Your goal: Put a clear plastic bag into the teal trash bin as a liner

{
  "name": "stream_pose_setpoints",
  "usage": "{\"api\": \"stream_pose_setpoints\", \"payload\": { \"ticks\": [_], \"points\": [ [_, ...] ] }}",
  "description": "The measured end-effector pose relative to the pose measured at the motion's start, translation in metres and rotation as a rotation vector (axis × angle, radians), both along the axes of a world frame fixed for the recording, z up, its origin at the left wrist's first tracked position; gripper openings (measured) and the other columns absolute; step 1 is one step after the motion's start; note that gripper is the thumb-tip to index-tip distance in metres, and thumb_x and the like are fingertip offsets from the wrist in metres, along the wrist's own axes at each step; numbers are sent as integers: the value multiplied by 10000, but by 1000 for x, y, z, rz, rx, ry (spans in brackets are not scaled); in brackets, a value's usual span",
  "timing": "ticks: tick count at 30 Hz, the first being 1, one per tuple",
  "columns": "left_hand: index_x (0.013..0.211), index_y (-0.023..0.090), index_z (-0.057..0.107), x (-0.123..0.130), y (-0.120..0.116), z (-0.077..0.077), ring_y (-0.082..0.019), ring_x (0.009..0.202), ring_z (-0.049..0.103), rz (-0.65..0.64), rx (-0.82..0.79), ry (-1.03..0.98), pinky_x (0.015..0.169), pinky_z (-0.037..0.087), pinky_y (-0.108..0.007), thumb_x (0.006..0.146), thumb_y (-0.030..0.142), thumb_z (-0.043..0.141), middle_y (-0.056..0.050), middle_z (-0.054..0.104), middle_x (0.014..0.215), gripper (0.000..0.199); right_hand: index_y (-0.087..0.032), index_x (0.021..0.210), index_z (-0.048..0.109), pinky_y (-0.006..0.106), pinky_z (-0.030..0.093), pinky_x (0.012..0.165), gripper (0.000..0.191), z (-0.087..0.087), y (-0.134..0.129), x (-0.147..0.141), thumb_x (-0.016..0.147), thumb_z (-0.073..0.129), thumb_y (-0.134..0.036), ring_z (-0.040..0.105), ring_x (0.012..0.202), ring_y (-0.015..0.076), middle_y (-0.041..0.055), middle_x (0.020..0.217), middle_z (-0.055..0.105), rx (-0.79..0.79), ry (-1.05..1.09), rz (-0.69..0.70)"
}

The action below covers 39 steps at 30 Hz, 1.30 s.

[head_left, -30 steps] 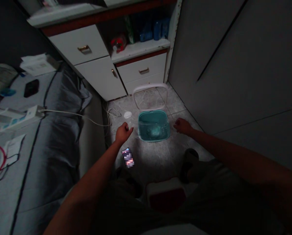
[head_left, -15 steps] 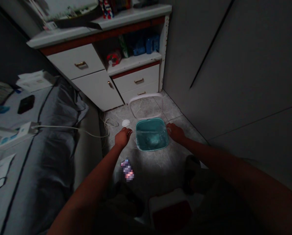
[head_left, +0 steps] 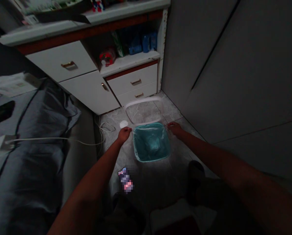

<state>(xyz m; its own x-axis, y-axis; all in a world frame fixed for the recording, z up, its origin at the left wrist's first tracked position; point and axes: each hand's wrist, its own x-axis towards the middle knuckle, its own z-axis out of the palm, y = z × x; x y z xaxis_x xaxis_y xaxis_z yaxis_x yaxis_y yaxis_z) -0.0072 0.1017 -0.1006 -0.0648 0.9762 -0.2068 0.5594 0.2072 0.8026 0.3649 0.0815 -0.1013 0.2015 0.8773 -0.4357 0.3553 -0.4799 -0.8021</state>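
A teal bin [head_left: 153,160] stands on the tiled floor between my hands, its mouth facing up. A thin clear plastic bag [head_left: 148,128] lines it and stretches along the far rim. My left hand [head_left: 124,133], closed in a pinch, holds the bag's edge just outside the far left corner. On the opposite side my right hand [head_left: 175,128] pinches the edge by the far right corner. Behind the bin, a white ring-shaped frame [head_left: 143,101] leans up with its middle open.
A lit phone [head_left: 125,180] lies on the floor near my left foot. White cable [head_left: 104,127] and a round white object [head_left: 124,124] lie left of the bin. A drawer cabinet [head_left: 89,91] stands ahead, a grey panel wall [head_left: 224,71] at right, a grey-covered bed [head_left: 38,147] at left.
Both hands have moved the bag's edge from across the middle of the bin's opening to its far rim. The camera view has shifted slightly.
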Motion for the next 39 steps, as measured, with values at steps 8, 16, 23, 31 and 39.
{"api": "stream_pose_setpoints", "payload": {
  "ticks": [8, 16, 23, 31, 39],
  "points": [
    [766, 215, 552, 10, 13, -17, -186, 685, 678, 97, -222, -228, 662, 529, -319, 697, 658, 669, -32, 681, 745, 463, -236, 1029, 535, 227, 470, 580, 295, -6, 10, -16, 771, 618, -118, 582, 574, 115, -70, 679, 589, -103, 529, -293],
    [821, 209, 630, 17, 14, -23, -209, 770, 713, 137, -320, -309, 718, 563, -348, 690, 556, 721, -68, 760, 853, 381, -245, 1104, 536, 217, 468, 557, 287, -20, 10, -19, 856, 620, -128, 561, 544, 106, -63, 689, 594, -126, 500, -294],
    [858, 207, 680, 18, 14, -24, -219, 846, 704, 128, -363, -310, 785, 555, -366, 667, 537, 737, -74, 775, 924, 385, -232, 1064, 571, 209, 475, 585, 303, -37, 11, -24, 806, 719, -174, 592, 581, 114, -54, 695, 622, -129, 441, -301],
    [820, 209, 670, 19, 14, -22, -209, 813, 684, 114, -386, -283, 792, 538, -371, 640, 496, 747, -64, 756, 881, 348, -219, 1021, 569, 207, 430, 505, 252, -36, 8, -33, 821, 701, -142, 587, 529, 138, -47, 634, 634, -125, 423, -329],
    [808, 191, 707, 20, 11, -13, -183, 716, 628, 137, -356, -235, 698, 485, -319, 661, 432, 757, -51, 719, 781, 287, -201, 957, 581, 210, 430, 521, 208, -23, 1, -33, 822, 715, -118, 520, 499, 105, -55, 640, 591, -173, 316, -321]
  ]
}}
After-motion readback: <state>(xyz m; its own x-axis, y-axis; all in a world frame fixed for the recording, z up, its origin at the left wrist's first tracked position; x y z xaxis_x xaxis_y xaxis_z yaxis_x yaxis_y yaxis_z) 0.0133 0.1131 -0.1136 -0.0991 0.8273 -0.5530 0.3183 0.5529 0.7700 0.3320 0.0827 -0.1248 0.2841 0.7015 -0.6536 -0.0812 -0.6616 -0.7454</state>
